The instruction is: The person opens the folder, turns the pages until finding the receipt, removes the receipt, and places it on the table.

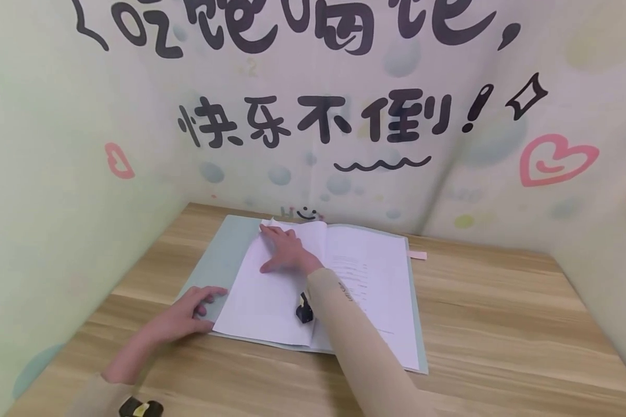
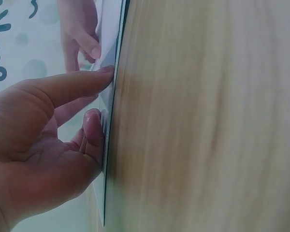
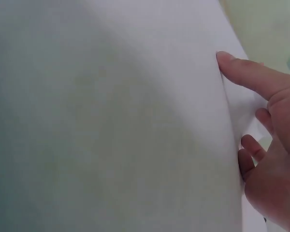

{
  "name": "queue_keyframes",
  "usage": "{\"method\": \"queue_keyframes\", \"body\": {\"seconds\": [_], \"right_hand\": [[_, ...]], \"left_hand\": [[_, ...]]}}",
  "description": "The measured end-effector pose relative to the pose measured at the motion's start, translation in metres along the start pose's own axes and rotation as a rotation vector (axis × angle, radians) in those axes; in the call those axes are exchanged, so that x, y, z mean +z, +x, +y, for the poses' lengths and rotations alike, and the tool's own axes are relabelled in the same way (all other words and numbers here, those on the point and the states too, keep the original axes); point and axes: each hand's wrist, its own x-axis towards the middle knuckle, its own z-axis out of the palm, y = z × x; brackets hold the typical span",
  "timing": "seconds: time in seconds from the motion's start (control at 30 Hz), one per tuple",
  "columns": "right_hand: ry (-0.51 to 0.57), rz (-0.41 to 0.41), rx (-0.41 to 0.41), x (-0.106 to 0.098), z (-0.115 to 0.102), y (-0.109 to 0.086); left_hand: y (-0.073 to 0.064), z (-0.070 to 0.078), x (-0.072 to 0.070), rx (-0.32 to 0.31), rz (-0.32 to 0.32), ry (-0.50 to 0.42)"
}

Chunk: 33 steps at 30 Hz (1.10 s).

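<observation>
Resting at the lower left of the flat, pale blue-green folder (image 1: 214,255), the bare left hand (image 1: 188,313) has its thumb beside the near edge and its fingers parted and loosely bent; it appears to grip nothing, though fingertip pressure cannot be told. The folder lies open on the light-brown, wood-grain table (image 1: 156,278). To its right, the bare right hand (image 1: 288,249) is spread, fingers extended, upon the thin, white, unprinted left-hand sheets (image 1: 261,295); it encloses nothing. Caution: the top left corner of these sheets looks uneven, so sideways pressure could crease it. Because the paper bows near the spine, the sheets may curl over if released. A push from the left hand could slide the folder. Further right, the smooth white right-hand page (image 1: 388,272) carries fine printed lines, partly covered by the beige fabric sleeve (image 1: 365,347). Finally, 1 narrow pink tab (image 1: 418,255) projects past the folder's edge.
</observation>
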Motion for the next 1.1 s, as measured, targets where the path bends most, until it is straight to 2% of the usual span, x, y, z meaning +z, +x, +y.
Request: {"method": "queue_keyframes", "body": {"seconds": [0.13, 0.4, 0.67, 0.83, 0.93, 1.1], "right_hand": [[-0.018, -0.011, 0.006, 0.001, 0.002, 0.000], [-0.179, 0.002, -0.001, -0.002, -0.001, -0.002], [-0.167, -0.008, 0.069, -0.003, -0.007, -0.013], [-0.159, -0.008, 0.082, -0.003, -0.008, -0.013], [-0.155, -0.015, 0.083, -0.002, -0.008, -0.013], [-0.136, -0.057, 0.074, -0.007, -0.008, -0.013]], "left_hand": [[0.000, 0.002, -0.002, 0.023, -0.015, 0.020], [0.002, 0.006, -0.005, 0.017, -0.043, 0.081], [-0.001, 0.011, -0.006, -0.042, -0.090, 0.060], [-0.001, 0.012, -0.009, -0.061, -0.117, 0.021], [0.000, 0.011, -0.008, -0.080, -0.119, 0.041], [0.003, 0.008, -0.004, -0.035, -0.081, 0.092]]}}
